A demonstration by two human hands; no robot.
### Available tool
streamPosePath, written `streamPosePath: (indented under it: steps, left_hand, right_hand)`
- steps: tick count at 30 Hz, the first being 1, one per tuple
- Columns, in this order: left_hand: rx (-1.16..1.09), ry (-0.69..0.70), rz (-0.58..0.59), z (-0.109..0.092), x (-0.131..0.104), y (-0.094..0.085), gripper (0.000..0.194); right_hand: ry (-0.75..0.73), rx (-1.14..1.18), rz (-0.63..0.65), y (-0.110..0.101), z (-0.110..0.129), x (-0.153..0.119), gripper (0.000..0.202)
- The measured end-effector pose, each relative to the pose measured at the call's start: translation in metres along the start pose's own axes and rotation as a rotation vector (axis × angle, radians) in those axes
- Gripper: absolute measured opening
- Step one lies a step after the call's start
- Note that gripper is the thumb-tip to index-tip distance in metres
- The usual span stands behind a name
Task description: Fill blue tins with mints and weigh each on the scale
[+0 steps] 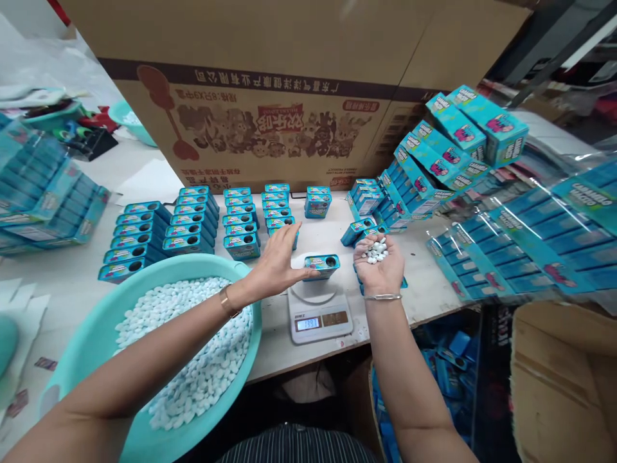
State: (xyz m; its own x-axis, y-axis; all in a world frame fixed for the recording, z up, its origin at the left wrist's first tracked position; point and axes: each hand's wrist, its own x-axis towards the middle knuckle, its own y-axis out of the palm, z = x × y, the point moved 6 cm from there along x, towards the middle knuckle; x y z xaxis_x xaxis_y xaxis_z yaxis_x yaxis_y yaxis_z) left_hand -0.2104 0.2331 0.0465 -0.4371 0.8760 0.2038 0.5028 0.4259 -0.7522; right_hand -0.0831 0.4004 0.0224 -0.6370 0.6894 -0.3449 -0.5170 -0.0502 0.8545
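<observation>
A small blue tin (322, 266) with a round opening in its top sits on a white digital scale (296, 334) whose display is lit. My left hand (276, 263) is open, thumb and fingers spread. The thumb tip is at the tin's left edge; I cannot tell whether it presses on it. My right hand (378, 270) is palm up just right of the scale, fingers curled around a small heap of white candies (376, 251). More blue tins (359, 230) lie behind and under this hand, partly hidden. Beneath my left forearm is a turquoise basin (256, 321) full of white candies (193, 360).
Rows of blue tins (241, 244) stand behind the basin. A large cardboard box (289, 38) walls off the back. Stacked blue display boxes (453, 154) and wrapped packs (520, 244) crowd the right. More packs (43, 186) stand left. Below the table edge is a bin of blue tins (446, 366).
</observation>
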Motion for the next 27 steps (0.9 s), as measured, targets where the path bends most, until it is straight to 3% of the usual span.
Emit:
streamPosePath:
  steps: [4, 8, 13, 18, 27]
  left_hand:
    - [-0.013, 0.032, 0.034, -0.013, 0.007, 0.013, 0.096]
    - [0.005, 0.06, 0.128, -0.025, 0.02, 0.039, 0.089]
    - [0.016, 0.008, 0.192, -0.028, 0.033, 0.064, 0.061]
    - [-0.005, -0.034, 0.167, -0.025, 0.035, 0.066, 0.036]
    - [-0.047, 0.002, 0.138, -0.026, 0.032, 0.065, 0.037]
  right_hand:
    - [-0.028, -0.026, -0.008, 0.007, -0.005, -0.002, 0.018]
    - [-0.096, -0.126, -0.044, 0.009, -0.011, 0.001, 0.017]
    - [-0.205, -0.236, -0.041, 0.013, -0.02, 0.002, 0.017]
    - [-0.253, -0.264, -0.061, 0.014, -0.029, 0.0, 0.016]
    - [-0.206, -0.186, -0.116, 0.012, -0.032, 0.007, 0.018]
